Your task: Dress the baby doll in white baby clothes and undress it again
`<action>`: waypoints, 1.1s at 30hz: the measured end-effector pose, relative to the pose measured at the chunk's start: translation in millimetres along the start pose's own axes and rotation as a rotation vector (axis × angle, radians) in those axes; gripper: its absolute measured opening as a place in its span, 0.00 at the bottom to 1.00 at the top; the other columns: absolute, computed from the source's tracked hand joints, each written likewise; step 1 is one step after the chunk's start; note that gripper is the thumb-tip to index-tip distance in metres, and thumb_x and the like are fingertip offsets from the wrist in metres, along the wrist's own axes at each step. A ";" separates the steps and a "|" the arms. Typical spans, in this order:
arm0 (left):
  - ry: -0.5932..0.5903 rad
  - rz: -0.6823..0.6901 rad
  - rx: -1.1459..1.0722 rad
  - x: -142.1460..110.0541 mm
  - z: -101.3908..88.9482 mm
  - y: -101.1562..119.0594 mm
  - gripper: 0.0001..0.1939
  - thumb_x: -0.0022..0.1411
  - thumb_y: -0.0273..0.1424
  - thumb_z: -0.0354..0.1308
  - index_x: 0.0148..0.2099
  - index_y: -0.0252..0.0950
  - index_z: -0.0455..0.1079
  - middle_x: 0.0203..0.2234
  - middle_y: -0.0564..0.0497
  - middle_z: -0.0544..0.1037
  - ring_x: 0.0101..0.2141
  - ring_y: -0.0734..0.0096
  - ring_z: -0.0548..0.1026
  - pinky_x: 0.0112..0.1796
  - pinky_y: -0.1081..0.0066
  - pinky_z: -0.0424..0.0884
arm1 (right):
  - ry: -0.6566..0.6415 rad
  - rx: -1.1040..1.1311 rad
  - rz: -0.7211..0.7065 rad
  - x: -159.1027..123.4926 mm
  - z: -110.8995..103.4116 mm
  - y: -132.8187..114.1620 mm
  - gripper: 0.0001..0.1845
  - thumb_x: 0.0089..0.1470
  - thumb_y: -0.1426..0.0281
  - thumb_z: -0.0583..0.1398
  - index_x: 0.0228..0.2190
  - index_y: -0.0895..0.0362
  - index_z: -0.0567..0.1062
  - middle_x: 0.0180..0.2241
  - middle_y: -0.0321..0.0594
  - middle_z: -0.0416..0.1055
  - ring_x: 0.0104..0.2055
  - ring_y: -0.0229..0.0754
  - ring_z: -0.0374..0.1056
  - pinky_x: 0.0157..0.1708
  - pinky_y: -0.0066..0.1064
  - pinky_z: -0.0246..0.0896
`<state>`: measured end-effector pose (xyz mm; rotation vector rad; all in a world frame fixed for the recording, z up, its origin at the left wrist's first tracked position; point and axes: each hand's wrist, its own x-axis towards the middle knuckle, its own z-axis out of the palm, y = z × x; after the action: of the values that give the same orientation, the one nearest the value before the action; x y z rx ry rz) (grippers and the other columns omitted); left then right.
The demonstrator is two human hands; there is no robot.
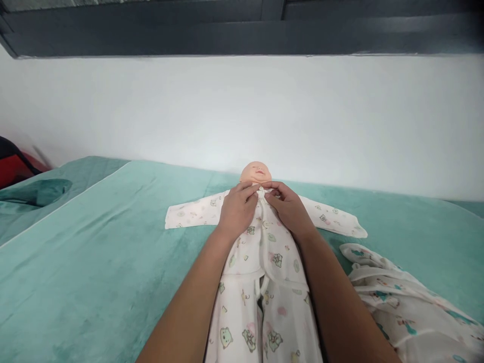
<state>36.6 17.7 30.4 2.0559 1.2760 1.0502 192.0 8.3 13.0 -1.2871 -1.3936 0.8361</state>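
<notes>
A baby doll (256, 172) lies on its back on a teal bed cover (94, 252), head toward the wall. It wears a white printed romper (264, 262) with its sleeves spread out to both sides. My left hand (237, 209) and my right hand (288, 207) rest on the doll's chest just below the chin. The fingertips of both hands pinch the romper's neck opening between them, where a small white tie or fastener shows.
A second crumpled printed garment (401, 302) lies on the bed at the right. A white wall (242, 111) rises behind the bed under a dark window frame (242, 30). A red and dark object (13, 166) sits at the far left beside a teal pillow (34, 191).
</notes>
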 end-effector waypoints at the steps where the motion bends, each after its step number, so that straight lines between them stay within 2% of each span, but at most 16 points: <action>1: 0.010 -0.007 -0.004 0.2 0.1 0.1 0.19 0.67 0.29 0.47 0.54 0.40 0.73 0.57 0.50 0.72 0.59 0.64 0.67 0.60 0.63 0.61 | 0.006 -0.003 0.001 -0.5 0.3 -0.8 0.19 0.49 0.61 0.60 0.44 0.52 0.75 0.32 0.35 0.66 0.29 0.36 0.59 0.25 0.26 0.57; 5: 0.075 -0.046 -0.049 -1.4 0.3 -0.5 0.17 0.65 0.29 0.50 0.53 0.40 0.73 0.53 0.50 0.75 0.55 0.64 0.70 0.58 0.64 0.64 | 0.011 -0.001 0.043 -3.5 1.8 -5.1 0.20 0.50 0.61 0.60 0.45 0.50 0.75 0.34 0.35 0.66 0.25 0.34 0.57 0.18 0.25 0.52; 8: 0.097 0.005 -0.070 -3.5 0.2 -0.6 0.17 0.65 0.28 0.49 0.54 0.42 0.72 0.53 0.52 0.75 0.55 0.66 0.71 0.57 0.66 0.64 | 0.001 0.015 0.065 -5.0 2.7 -8.3 0.21 0.50 0.61 0.59 0.46 0.49 0.75 0.34 0.34 0.65 0.22 0.32 0.53 0.15 0.25 0.48; 11: 0.109 0.034 -0.043 -1.1 -0.8 1.8 0.16 0.67 0.30 0.46 0.50 0.42 0.74 0.50 0.52 0.78 0.51 0.65 0.73 0.53 0.66 0.66 | 0.014 0.008 0.061 -4.9 3.3 -9.8 0.20 0.50 0.61 0.59 0.45 0.50 0.75 0.33 0.34 0.65 0.21 0.31 0.52 0.16 0.25 0.48; 14: 0.110 -0.068 -0.010 9.2 -2.5 4.5 0.16 0.67 0.37 0.48 0.39 0.39 0.76 0.39 0.50 0.80 0.41 0.63 0.76 0.42 0.66 0.70 | 0.027 0.006 0.062 -4.3 3.7 -9.2 0.19 0.50 0.61 0.59 0.44 0.50 0.76 0.33 0.34 0.66 0.22 0.32 0.53 0.17 0.25 0.49; 16: 0.070 -0.152 -0.018 18.2 -4.0 4.6 0.15 0.64 0.39 0.51 0.32 0.38 0.74 0.30 0.51 0.79 0.33 0.66 0.74 0.35 0.68 0.69 | 0.033 0.016 0.063 -3.9 3.8 -8.5 0.19 0.49 0.61 0.59 0.44 0.51 0.75 0.32 0.34 0.65 0.23 0.33 0.55 0.18 0.25 0.51; 19: -0.023 -0.219 -0.142 28.2 -6.6 2.4 0.11 0.60 0.37 0.55 0.29 0.37 0.71 0.27 0.53 0.76 0.27 0.71 0.70 0.29 0.71 0.66 | 0.031 0.031 0.065 -3.9 4.0 -8.1 0.19 0.50 0.62 0.59 0.45 0.51 0.75 0.32 0.33 0.65 0.25 0.33 0.56 0.19 0.25 0.52; 23: -0.055 -0.257 -0.298 29.9 -9.7 0.0 0.09 0.58 0.36 0.57 0.32 0.36 0.72 0.28 0.53 0.75 0.27 0.74 0.69 0.29 0.73 0.65 | 0.036 0.023 0.056 -4.3 4.6 -9.8 0.18 0.50 0.63 0.59 0.44 0.50 0.76 0.31 0.33 0.64 0.26 0.33 0.56 0.21 0.25 0.53; 33: -0.074 -0.266 -0.377 25.6 -10.6 1.1 0.07 0.54 0.34 0.58 0.31 0.35 0.72 0.28 0.51 0.75 0.29 0.73 0.69 0.32 0.71 0.65 | 0.040 0.037 0.044 -3.1 2.9 -6.6 0.17 0.50 0.64 0.59 0.43 0.51 0.76 0.30 0.32 0.65 0.27 0.34 0.57 0.24 0.26 0.54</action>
<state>35.3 40.3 46.2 1.5825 1.1711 0.9931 187.2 4.4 17.8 -1.3032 -1.3168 0.8581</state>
